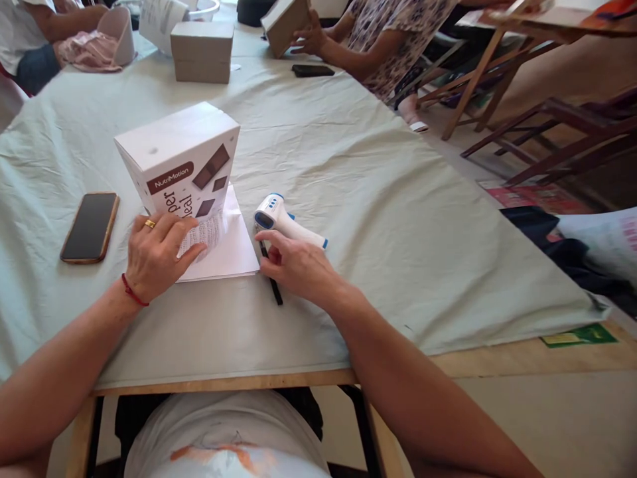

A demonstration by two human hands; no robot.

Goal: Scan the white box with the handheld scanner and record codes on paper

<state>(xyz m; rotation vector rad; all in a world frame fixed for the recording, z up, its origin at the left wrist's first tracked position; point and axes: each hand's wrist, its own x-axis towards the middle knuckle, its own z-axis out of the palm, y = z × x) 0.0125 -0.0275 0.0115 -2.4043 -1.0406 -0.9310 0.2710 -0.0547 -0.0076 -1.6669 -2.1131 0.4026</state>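
A white carton box (179,149) marked "NutriMotion", with brown bar pictures, stands on the table in front of me. My left hand (159,252), with a ring and a red cord bracelet, is closed against its lower front, its fingers bent and the thumb apart over the printed text. White paper sheets (223,262) lie under and beside the box. My right hand (298,265) pinches a black pen (275,289) between thumb and index finger, at the sheets' right edge. Just beyond this hand lies a white and blue infrared thermometer (286,222).
A phone (89,227) lies left of the box. Farther back are a brown carton (203,56), a dark phone (312,70) and pink cloth (94,53). Another person's hands hold a box (283,26). A wooden chair (562,133) stands to the right of the cloth-covered table (423,265).
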